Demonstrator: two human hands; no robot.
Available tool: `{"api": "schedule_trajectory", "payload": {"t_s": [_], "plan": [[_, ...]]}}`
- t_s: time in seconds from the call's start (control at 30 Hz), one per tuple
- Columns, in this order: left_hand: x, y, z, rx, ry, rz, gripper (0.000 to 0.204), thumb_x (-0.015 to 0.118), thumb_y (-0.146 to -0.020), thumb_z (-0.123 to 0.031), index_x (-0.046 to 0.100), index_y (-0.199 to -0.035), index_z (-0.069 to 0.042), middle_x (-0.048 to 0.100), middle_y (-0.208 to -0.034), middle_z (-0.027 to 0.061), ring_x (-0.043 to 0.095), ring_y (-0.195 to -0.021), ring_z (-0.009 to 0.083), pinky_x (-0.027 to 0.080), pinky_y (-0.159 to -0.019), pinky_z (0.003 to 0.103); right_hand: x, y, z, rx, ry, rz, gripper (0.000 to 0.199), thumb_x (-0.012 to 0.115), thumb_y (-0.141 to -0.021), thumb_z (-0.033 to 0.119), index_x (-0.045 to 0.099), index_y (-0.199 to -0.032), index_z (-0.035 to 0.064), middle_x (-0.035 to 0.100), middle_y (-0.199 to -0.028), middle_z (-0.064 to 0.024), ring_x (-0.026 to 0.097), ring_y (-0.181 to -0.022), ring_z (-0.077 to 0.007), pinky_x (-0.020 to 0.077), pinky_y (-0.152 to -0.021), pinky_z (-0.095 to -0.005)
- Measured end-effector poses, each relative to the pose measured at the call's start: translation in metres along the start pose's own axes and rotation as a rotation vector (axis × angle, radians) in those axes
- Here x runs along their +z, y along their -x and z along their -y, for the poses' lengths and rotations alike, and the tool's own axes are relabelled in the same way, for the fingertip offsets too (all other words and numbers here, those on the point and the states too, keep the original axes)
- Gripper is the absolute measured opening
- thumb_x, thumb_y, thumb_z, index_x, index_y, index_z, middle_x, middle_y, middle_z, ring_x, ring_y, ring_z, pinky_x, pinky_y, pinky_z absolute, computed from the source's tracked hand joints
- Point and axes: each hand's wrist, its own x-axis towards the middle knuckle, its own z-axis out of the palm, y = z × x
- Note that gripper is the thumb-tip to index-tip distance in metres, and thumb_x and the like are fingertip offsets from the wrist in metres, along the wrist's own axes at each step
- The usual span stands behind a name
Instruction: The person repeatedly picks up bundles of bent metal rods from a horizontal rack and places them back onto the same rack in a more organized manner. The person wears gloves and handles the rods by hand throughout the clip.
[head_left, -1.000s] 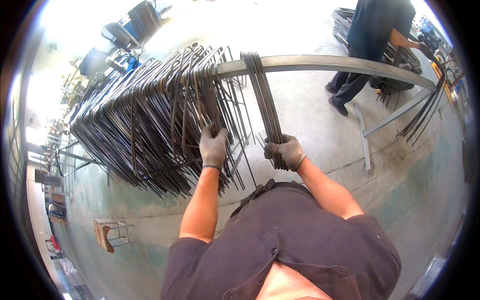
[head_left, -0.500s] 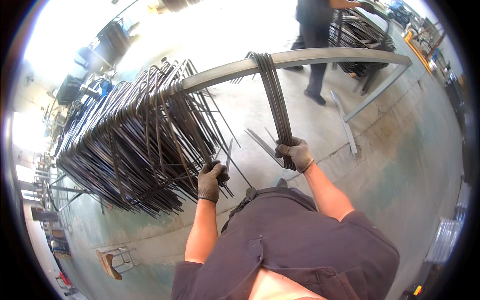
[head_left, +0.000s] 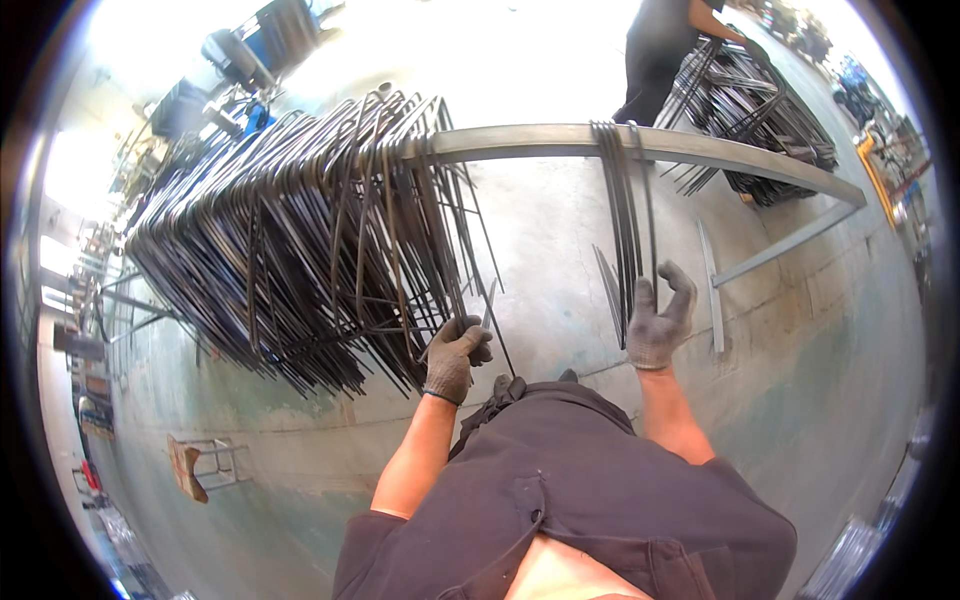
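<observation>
Bent metal rods point(head_left: 300, 220) hang in a dense row over a steel rail point(head_left: 540, 140), on my left. At the right end of that row, my gloved left hand point(head_left: 455, 360) is closed around the lower part of the rods; how many it holds I cannot tell. Farther right on the rail hangs a small bundle of bent rods point(head_left: 620, 220), with one rod point(head_left: 644, 200) standing a little apart. My gloved right hand point(head_left: 662, 325) is beside the bundle's lower ends, thumb and fingers apart, with the separate rod's end close to them.
A person point(head_left: 658, 60) handles another stack of bent rods point(head_left: 770, 120) beyond the rail. A sloping brace point(head_left: 790, 245) and floor bar point(head_left: 712, 290) support the rail's right side. A small stool point(head_left: 200, 468) stands at lower left. Machinery point(head_left: 260, 50) is at far left.
My right hand has loosened from the small bundle and its fingers have spread. One rod has separated from the others. My left hand stays at the big row; the view has shifted.
</observation>
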Motion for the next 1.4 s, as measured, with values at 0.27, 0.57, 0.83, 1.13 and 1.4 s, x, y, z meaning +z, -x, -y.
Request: {"api": "schedule_trajectory", "payload": {"t_s": [0.27, 0.57, 0.83, 1.13, 1.4], "plan": [[0.025, 0.005, -0.066, -0.004, 0.041, -0.050, 0.026, 0.070, -0.108, -0.011, 0.068, -0.130, 0.001, 0.074, -0.097, 0.0101, 0.065, -0.070, 0.0154, 0.052, -0.060, 0.032, 0.230, -0.073, 0.092, 0.094, -0.329, 0.736, 0.068, 0.072, -0.108, 0.058, 0.071, -0.144, 0.0006, 0.079, -0.134, -0.0180, 0.074, -0.124, -0.0296, 0.0562, -0.111, -0.0423], [0.004, 0.032, -0.078, 0.140, -0.031, -0.161, 0.037, 0.075, -0.100, -0.011, 0.067, -0.132, 0.006, 0.074, -0.105, 0.0088, 0.068, -0.081, 0.0155, 0.058, -0.073, 0.032, 0.327, -0.086, 0.153, 0.614, -1.061, 1.250, 0.052, 0.082, -0.105, 0.037, 0.072, -0.141, 0.0007, 0.081, -0.119, -0.0114, 0.077, -0.108, -0.0224, 0.0628, -0.094, -0.0405], [-0.002, 0.060, -0.053, 0.130, -0.050, -0.120, 0.035, 0.073, -0.096, -0.006, 0.072, -0.129, 0.004, 0.076, -0.104, 0.0075, 0.071, -0.085, 0.0159, 0.055, -0.078, 0.031, 0.280, -0.039, 0.122, 0.564, -1.002, 1.360, 0.044, 0.087, -0.100, 0.033, 0.075, -0.125, -0.0012, 0.083, -0.117, -0.0162, 0.081, -0.105, -0.0250, 0.0638, -0.102, -0.0416], [0.003, 0.100, -0.054, 0.152, -0.402, -0.079, 0.030, 0.071, -0.099, 0.000, 0.072, -0.129, 0.004, 0.077, -0.113, 0.0065, 0.071, -0.100, 0.0121, 0.057, -0.090, 0.031, 0.164, 0.085, 0.072, 0.340, -1.007, 1.680, 0.078, 0.095, -0.089, 0.042, 0.069, -0.151, 0.0029, 0.079, -0.135, -0.0082, 0.075, -0.112, -0.0204, 0.0598, -0.100, -0.0394], [-0.018, 0.083, -0.053, 0.269, -0.422, -0.313, 0.012, 0.076, -0.103, -0.005, 0.079, -0.113, 0.001, 0.074, -0.093, -0.0012, 0.066, -0.086, 0.0087, 0.054, -0.079, 0.026, 0.168, 0.078, 0.074, 0.825, -1.511, 1.535, 0.100, 0.082, -0.093, 0.074, 0.057, -0.156, 0.0007, 0.072, -0.138, -0.0114, 0.071, -0.123, -0.0221, 0.0591, -0.104, -0.0390]]}}
